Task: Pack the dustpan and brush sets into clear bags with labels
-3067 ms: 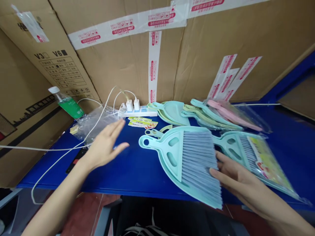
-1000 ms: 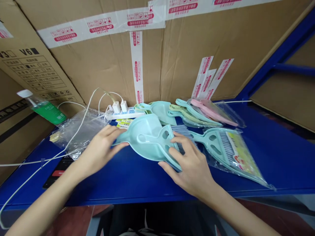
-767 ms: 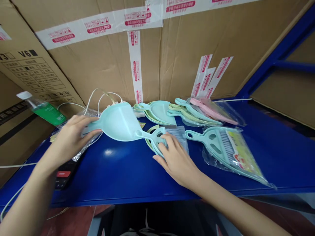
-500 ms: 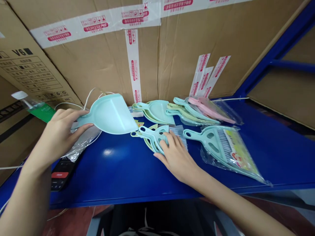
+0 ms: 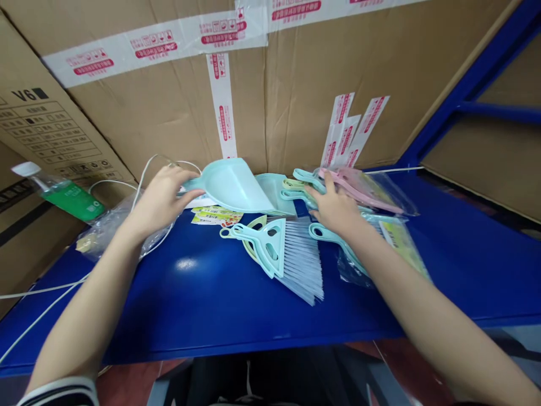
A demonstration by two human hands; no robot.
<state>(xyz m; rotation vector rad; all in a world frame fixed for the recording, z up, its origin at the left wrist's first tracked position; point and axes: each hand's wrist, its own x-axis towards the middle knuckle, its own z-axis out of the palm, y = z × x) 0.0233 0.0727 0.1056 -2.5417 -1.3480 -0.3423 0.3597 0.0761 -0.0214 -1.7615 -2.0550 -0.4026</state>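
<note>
My left hand (image 5: 164,197) is closed on the handle of a light blue dustpan (image 5: 236,183), at the back of the table. The dustpan partly covers another light blue dustpan (image 5: 284,200). My right hand (image 5: 336,208) has its fingers apart over a row of plastic-wrapped brush-and-dustpan sets, touching or just above their blue and green handles (image 5: 298,185). Beside its index finger lies a pink wrapped set (image 5: 359,189). In front lie light blue hand brushes (image 5: 270,248) with pale bristles, stacked over a green one (image 5: 253,239). My right forearm hides part of a wrapped blue set (image 5: 338,239).
Yellow printed cards (image 5: 215,215) lie behind the brushes. At left are a green-labelled bottle (image 5: 71,194), crumpled clear plastic (image 5: 105,225) and white cables (image 5: 46,304). Cardboard boxes (image 5: 169,113) wall the back of the blue table (image 5: 190,316); a blue frame (image 5: 460,84) stands at right.
My left hand has carried the dustpan right and back, over the stacked dustpans. My right hand has left the brushes and moved to the wrapped sets; the brushes now lie with their bristles uncovered.
</note>
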